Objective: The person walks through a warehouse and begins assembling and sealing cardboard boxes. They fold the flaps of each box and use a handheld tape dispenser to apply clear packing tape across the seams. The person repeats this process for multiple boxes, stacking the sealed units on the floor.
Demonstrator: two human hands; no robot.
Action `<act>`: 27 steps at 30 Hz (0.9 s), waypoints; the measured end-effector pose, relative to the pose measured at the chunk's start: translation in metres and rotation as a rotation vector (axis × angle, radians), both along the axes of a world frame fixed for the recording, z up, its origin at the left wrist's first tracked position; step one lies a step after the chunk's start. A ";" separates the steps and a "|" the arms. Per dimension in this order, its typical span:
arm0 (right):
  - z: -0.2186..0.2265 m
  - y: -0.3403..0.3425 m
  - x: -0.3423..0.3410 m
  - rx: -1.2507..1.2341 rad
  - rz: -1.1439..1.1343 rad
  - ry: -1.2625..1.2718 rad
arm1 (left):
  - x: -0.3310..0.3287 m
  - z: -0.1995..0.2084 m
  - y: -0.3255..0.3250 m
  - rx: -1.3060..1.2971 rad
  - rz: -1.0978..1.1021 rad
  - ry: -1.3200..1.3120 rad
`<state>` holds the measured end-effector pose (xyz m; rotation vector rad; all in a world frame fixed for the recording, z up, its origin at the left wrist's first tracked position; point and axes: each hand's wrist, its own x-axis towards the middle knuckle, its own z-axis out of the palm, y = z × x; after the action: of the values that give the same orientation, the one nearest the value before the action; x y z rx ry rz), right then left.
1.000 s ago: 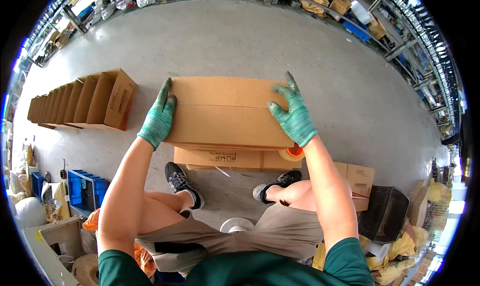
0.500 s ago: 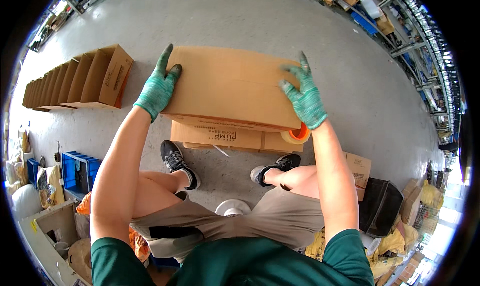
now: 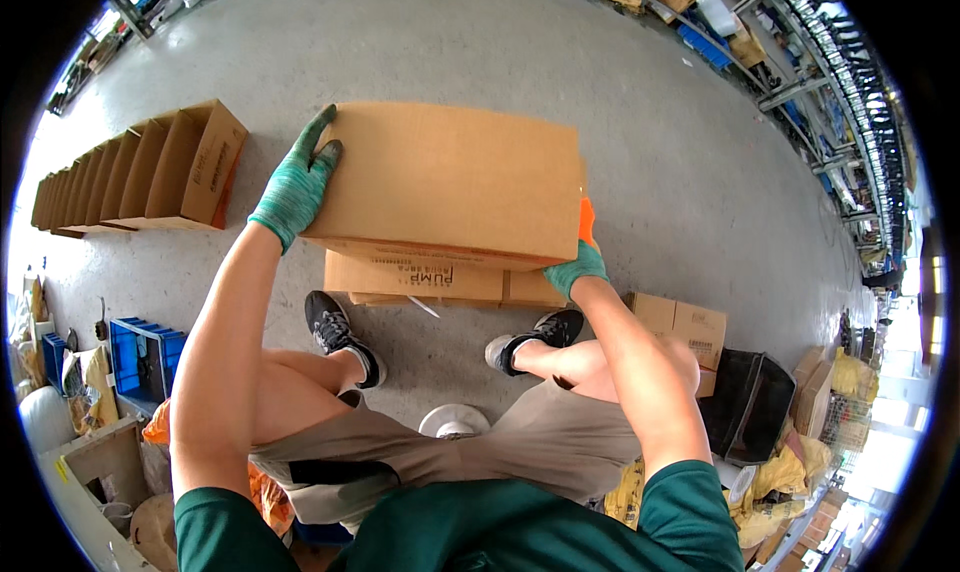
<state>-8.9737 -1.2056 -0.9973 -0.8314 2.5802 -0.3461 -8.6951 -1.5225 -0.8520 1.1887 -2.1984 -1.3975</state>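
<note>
A closed brown cardboard box (image 3: 450, 177) sits in front of me on top of flattened cartons (image 3: 420, 277). My left hand (image 3: 297, 187), in a green knitted glove, grips its left end, the thumb over the top edge and the fingers along the side. At the box's right end, my gloved right hand (image 3: 578, 269) is low by the near corner. It holds an orange roll of tape (image 3: 586, 220), which stands up against that end. The box hides part of the roll and most of the right fingers.
Open partitioned cartons (image 3: 215, 167) stand in a row at the left. A blue crate (image 3: 145, 357) lies nearer on that side. A small carton (image 3: 680, 327) and a black bin (image 3: 745, 407) are at my right. Loaded shelving (image 3: 800, 92) lines the far right.
My right hand has come down off the box's top right and taken hold of the tape roll, which is now raised beside the box. The left hand keeps its grip on the box.
</note>
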 end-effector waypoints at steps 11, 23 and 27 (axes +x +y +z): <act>0.213 -0.053 -0.051 -1.189 0.112 -0.483 | 0.004 -0.003 -0.003 -0.088 -0.013 0.014; 0.232 -0.104 -0.007 -0.789 0.388 -0.628 | 0.003 0.005 0.002 -0.183 -0.020 0.036; 0.235 -0.094 -0.016 -0.692 0.432 -0.475 | -0.006 0.026 0.013 -0.854 0.012 -0.075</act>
<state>-8.9900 -1.2992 -0.7622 -1.3068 1.7712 -1.1690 -8.7007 -1.5100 -0.8263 0.9112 -2.4084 -0.2934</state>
